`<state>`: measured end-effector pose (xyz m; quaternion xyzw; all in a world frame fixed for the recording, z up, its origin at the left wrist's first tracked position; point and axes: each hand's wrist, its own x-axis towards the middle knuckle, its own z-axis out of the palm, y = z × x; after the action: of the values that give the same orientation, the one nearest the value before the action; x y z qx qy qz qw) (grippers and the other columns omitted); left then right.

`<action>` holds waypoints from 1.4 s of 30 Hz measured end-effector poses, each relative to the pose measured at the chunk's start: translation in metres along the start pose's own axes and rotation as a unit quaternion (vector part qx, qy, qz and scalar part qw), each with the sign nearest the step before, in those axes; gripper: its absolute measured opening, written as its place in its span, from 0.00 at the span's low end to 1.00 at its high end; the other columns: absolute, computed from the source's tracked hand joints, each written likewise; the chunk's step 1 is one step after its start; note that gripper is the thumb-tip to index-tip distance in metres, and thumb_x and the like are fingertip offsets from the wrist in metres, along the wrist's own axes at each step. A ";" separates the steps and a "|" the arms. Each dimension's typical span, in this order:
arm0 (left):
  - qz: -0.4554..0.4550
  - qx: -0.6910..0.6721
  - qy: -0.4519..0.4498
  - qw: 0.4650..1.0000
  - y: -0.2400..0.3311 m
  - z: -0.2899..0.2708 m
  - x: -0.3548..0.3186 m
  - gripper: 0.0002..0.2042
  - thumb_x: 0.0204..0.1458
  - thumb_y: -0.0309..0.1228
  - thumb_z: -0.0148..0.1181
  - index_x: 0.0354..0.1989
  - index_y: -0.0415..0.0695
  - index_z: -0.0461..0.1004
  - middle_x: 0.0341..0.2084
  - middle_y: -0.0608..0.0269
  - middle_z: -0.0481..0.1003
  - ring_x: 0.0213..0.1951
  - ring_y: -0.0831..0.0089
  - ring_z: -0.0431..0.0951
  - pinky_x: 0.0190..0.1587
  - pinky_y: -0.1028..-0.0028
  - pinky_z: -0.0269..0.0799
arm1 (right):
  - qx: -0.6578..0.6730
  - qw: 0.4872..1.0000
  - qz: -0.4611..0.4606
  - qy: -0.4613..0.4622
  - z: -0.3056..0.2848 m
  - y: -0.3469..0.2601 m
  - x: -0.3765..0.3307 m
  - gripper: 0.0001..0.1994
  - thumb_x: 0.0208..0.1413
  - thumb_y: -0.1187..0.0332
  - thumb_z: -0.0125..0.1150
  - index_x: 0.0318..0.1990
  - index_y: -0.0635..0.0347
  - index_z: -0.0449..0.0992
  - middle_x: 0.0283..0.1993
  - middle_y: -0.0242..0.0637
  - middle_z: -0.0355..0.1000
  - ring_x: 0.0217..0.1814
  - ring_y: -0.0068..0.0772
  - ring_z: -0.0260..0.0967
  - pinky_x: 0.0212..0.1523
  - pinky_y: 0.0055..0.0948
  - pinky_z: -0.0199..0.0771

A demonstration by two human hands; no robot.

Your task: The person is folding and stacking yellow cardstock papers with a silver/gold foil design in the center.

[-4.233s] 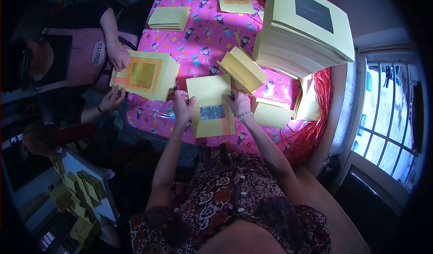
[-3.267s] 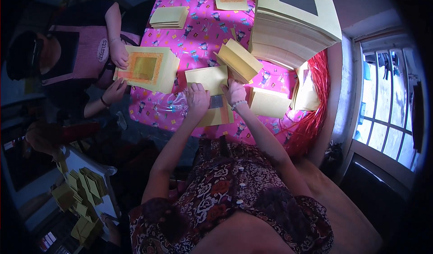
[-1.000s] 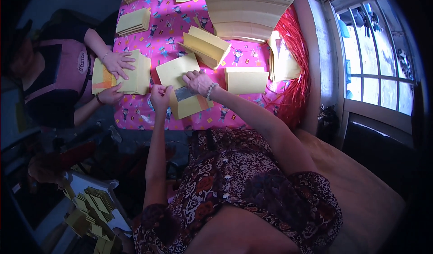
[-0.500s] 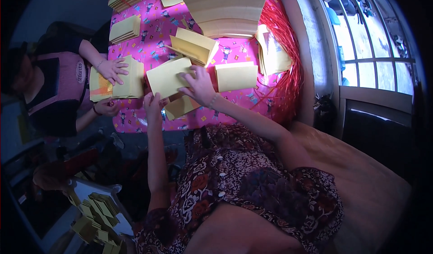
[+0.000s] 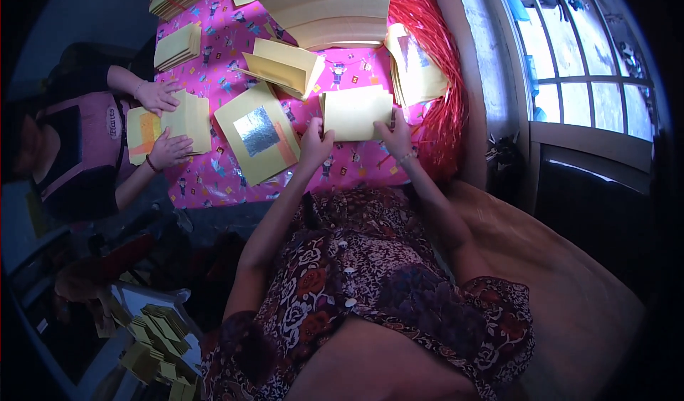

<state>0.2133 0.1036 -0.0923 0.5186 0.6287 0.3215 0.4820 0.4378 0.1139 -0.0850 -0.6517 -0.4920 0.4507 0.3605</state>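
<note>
Two hands hold one small stack of plain yellow paper sheets (image 5: 355,113) on the pink patterned tablecloth (image 5: 214,180). The left hand (image 5: 314,147) pinches the stack's lower left corner, fingers closed on it. The right hand (image 5: 394,132) grips its lower right edge the same way. Just left of the stack lies a yellow paper square with a shiny silver foil patch (image 5: 258,133). Above the stack sits a tall pile of yellow paper (image 5: 324,6). Far left of the stack, another person's hands (image 5: 162,123) press on what may be a folded yellow sheet.

Folded sheet (image 5: 356,112) right of foil-faced sheet (image 5: 258,134), both on table (image 5: 214,180)
</note>
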 end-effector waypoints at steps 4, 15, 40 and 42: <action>-0.021 0.060 0.007 0.998 -0.015 0.010 0.025 0.13 0.47 0.32 0.58 0.36 0.36 0.68 0.25 0.51 0.76 0.30 0.60 0.79 0.34 0.63 0.73 | -0.053 0.999 -0.009 -0.012 0.001 0.016 0.029 0.22 0.48 0.70 0.65 0.49 0.68 0.65 0.43 0.47 0.72 0.43 0.40 0.73 0.41 0.33 0.74; -0.062 0.078 -0.026 0.995 -0.047 0.027 0.039 0.12 0.46 0.31 0.63 0.33 0.35 0.73 0.26 0.57 0.79 0.27 0.74 0.79 0.32 0.74 0.74 | -0.194 0.979 -0.002 -0.055 -0.004 0.030 0.057 0.24 0.47 0.68 0.65 0.50 0.66 0.64 0.41 0.53 0.73 0.43 0.50 0.73 0.43 0.40 0.73; -0.001 0.234 0.098 0.967 -0.028 0.037 0.035 0.23 0.39 0.30 0.65 0.42 0.38 0.63 0.32 0.51 0.71 0.37 0.56 0.74 0.41 0.62 0.70 | -0.341 0.940 -0.001 -0.024 0.007 0.025 0.058 0.29 0.44 0.61 0.69 0.50 0.64 0.62 0.51 0.53 0.65 0.50 0.53 0.68 0.49 0.42 0.70; 0.013 0.279 0.133 0.951 -0.024 0.038 0.029 0.24 0.39 0.30 0.63 0.43 0.38 0.61 0.34 0.48 0.69 0.40 0.51 0.72 0.45 0.59 0.68 | -0.328 0.943 0.026 -0.052 0.006 0.024 0.060 0.30 0.44 0.61 0.69 0.51 0.64 0.62 0.52 0.53 0.65 0.50 0.51 0.69 0.49 0.41 0.70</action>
<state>0.2406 0.1213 -0.1346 0.5928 0.7452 0.2055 0.2259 0.4461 0.1660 -0.1231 -0.7218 -0.6137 0.3073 0.0890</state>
